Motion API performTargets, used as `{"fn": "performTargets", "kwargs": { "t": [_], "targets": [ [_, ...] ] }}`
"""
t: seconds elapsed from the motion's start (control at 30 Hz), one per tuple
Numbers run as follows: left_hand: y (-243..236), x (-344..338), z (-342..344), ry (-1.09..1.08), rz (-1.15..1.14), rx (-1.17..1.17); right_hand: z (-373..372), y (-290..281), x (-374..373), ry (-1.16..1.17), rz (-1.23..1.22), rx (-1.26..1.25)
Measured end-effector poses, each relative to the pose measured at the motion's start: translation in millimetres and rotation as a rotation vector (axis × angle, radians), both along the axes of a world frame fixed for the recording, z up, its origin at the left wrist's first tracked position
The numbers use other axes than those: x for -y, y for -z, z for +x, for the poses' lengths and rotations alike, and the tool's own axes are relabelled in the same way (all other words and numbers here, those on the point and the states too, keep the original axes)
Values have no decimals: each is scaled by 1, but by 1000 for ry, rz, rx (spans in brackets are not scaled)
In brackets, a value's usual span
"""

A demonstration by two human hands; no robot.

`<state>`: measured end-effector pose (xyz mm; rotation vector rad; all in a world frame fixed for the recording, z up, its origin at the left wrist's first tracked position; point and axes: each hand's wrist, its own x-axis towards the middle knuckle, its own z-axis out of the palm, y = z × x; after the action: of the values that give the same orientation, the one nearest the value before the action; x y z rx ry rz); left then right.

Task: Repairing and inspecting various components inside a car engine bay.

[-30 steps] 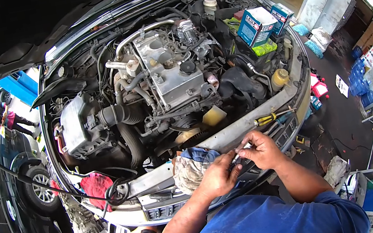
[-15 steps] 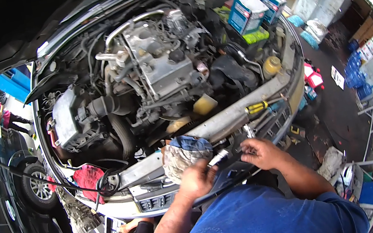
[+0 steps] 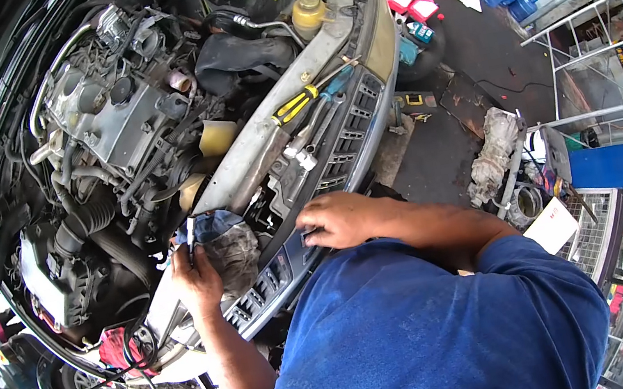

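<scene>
My left hand (image 3: 198, 285) is closed around a slim silver metal rod (image 3: 190, 234), which points up from the fingers. It is beside a dirty grey and blue rag (image 3: 232, 254) bunched on the car's front edge. My right hand (image 3: 339, 220) hovers over the grille (image 3: 337, 148) with fingers and thumb curled together; what is between them, if anything, I cannot make out. Just beyond it a silver ratchet-like tool (image 3: 303, 154) lies on the front panel. A yellow-and-black screwdriver (image 3: 296, 105) rests on the metal crossmember (image 3: 239, 161).
The open engine bay holds the engine (image 3: 120, 124) and a yellow-capped reservoir (image 3: 309, 16). A red cloth (image 3: 118, 349) and black cable lie at the left front corner. On the floor to the right are a greasy metal housing (image 3: 494, 154) and a white rack (image 3: 594, 49).
The view has swung to the right. My left hand has moved left past the rag, apart from my right hand, and its metal piece now points upright.
</scene>
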<state>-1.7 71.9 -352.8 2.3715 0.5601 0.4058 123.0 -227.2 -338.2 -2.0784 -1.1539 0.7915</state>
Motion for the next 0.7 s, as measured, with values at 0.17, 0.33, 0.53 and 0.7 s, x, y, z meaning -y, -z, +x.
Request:
{"fn": "performTargets", "kwargs": {
  "t": [0.17,0.33,0.53,0.7],
  "targets": [
    [2,18,-6,25,45,28,44,6,32,290,139,311],
    [-3,41,-11,-29,83,8,110,7,44,342,216,660],
    [-12,79,-6,-48,-172,-68,121,9,13,66,272,666],
    [-13,103,-8,32,-204,-78,111,10,8,6,222,563]
  ]
}}
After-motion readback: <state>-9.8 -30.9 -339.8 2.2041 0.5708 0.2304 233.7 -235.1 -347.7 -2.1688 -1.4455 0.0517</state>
